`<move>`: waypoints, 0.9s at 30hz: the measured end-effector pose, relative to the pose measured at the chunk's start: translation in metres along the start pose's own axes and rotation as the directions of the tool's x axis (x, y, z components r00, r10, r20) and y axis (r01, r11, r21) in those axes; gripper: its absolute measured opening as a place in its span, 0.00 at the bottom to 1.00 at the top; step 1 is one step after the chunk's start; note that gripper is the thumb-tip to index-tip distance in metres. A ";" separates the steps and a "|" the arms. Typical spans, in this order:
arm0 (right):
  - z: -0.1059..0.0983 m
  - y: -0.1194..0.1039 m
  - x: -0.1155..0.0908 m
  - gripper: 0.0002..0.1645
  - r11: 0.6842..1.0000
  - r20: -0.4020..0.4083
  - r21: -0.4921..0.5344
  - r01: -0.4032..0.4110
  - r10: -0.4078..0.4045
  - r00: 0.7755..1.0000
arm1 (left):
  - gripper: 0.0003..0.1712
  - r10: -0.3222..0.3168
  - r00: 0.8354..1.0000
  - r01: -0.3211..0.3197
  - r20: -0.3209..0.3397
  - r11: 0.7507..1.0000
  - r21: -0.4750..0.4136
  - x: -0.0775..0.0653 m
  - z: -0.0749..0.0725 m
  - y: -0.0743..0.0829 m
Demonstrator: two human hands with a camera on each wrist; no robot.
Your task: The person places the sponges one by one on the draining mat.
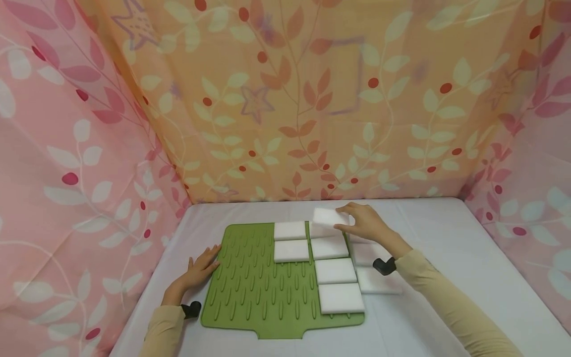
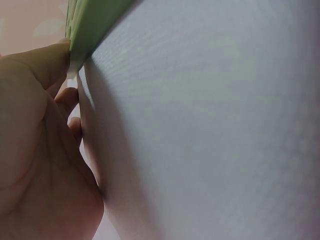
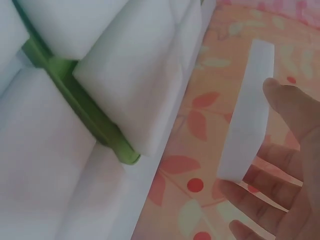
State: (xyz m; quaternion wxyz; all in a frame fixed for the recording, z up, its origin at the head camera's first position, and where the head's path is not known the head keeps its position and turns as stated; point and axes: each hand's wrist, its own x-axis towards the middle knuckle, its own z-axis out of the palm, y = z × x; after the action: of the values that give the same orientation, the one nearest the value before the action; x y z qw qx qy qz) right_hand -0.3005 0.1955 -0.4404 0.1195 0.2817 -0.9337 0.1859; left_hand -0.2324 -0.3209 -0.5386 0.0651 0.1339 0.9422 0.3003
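My right hand (image 1: 368, 223) pinches a white sponge block (image 1: 326, 216) between thumb and fingers, raised over the far right part of a green ridged mat (image 1: 250, 285). In the right wrist view the held block stands on edge against the curtain, the thumb on one face and fingers on the other. The left hand (image 1: 198, 270) lies at the mat's left edge, its fingers extended and fingertips right at the rim. Close up in the left wrist view, the thumb (image 2: 52, 62) meets the green edge.
Several white blocks lie on the mat's right side, including a front one (image 1: 341, 298) and a shorter column (image 1: 291, 251) near the far edge. More blocks (image 1: 379, 280) sit on the white tablecloth (image 1: 450, 258) beside the mat, partly behind the right wrist. Flowered curtains (image 1: 285, 109) enclose the table.
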 end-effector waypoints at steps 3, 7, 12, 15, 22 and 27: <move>0.000 -0.008 -0.001 0.34 1.000 0.018 0.000 0.011 -0.011 1.000 | 0.33 -0.001 1.000 0.001 0.002 1.000 0.005 0.000 0.000 0.000; 0.002 -0.019 -0.001 0.35 0.999 0.033 0.003 0.033 -0.033 0.999 | 0.33 -0.004 1.000 0.004 0.005 1.000 0.002 0.000 0.000 0.000; 0.007 -0.030 -0.001 0.35 0.998 0.038 0.006 0.059 -0.059 0.998 | 0.33 -0.002 1.000 0.002 -0.005 1.000 0.003 0.000 0.000 0.000; 0.011 -0.036 0.001 0.35 0.997 0.036 0.013 0.074 -0.075 0.997 | 0.32 0.005 1.000 -0.004 -0.016 1.000 0.005 0.001 0.001 -0.001; 0.023 -0.050 -0.002 0.35 0.992 0.033 0.041 0.120 -0.121 0.992 | 0.32 0.008 1.000 -0.007 -0.023 1.000 0.021 0.000 0.002 -0.002; 0.031 -0.060 -0.005 0.34 0.989 0.054 0.033 0.143 -0.145 0.988 | 0.33 -0.002 1.000 0.002 -0.017 1.000 0.009 -0.001 0.001 0.000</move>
State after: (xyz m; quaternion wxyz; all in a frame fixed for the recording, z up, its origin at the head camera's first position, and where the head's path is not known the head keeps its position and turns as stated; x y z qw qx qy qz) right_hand -0.2658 0.1393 -0.4533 0.1021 0.3553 -0.9111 0.1824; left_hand -0.2307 -0.3202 -0.5396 0.0566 0.1308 0.9442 0.2969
